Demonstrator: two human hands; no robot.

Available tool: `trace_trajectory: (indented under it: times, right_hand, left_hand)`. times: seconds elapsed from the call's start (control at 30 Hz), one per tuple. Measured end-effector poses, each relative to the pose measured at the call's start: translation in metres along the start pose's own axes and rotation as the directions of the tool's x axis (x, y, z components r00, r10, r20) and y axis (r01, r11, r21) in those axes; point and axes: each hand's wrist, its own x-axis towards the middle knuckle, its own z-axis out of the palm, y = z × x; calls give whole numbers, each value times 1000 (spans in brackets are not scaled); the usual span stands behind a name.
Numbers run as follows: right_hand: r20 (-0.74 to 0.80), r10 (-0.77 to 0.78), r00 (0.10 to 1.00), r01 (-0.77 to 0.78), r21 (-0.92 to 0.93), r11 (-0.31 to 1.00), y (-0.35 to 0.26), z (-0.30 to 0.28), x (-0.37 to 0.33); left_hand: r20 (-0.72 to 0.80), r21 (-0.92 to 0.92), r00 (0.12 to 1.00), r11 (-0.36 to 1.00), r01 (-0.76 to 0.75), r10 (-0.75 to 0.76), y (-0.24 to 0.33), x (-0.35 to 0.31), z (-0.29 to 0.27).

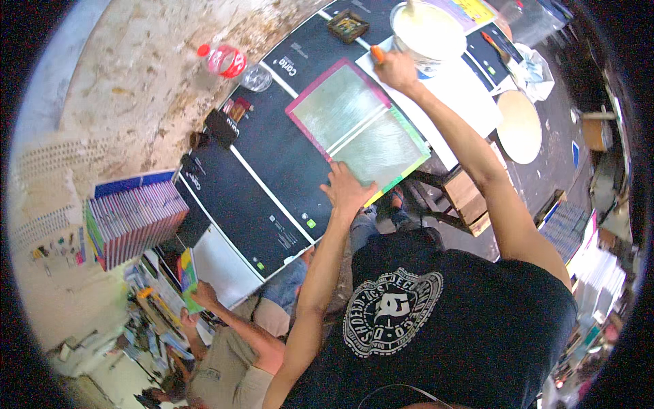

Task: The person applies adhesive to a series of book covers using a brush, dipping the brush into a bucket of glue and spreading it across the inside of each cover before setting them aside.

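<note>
Cover (361, 117), slanted, long axis down rightward

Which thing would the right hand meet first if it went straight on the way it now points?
Probably the small dark tray, though the right hand, gripping an orange handle, may be high enough to pass over it; depth is unclear.

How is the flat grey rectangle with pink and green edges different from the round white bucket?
Shape: the flat grey rectangle with pink and green edges has straight sides, while the round white bucket has a curved rim.
Pose: the rectangle lies flat on the black-covered table; the bucket stands up.
Hands: the left hand is at the rectangle's edge; the right hand is beside the bucket.
Both are in the work area.
</note>
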Motion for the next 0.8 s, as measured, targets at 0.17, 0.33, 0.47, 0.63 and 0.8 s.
trace_trajectory:
  times: [0.17,0.33,0.47,0.63,0.8]
  right_hand:
    - [164,-323,932,186,547,816,-73,-20,-4]
    - [336,-438,833,319,354,879,-56,53,47]
    - [171,-233,957,244,-46,969,-11,40,115]
    - [163,-324,932,271,279,921,-25,26,89]
    - [232,68,970,-64,-24,998,-16,8,90]
  left_hand:
    - [-23,-28,999,999,-36,35,-5,4,5]
    - [-9,-26,999,999,-48,48,-3,7,1]
    - [-38,-30,998,999,-41,40,-2,7,2]
    - [35,-37,999,999,-11,12,0,8,-5]
    - [13,-10,1000,1000,-28,28,3,10,-3]
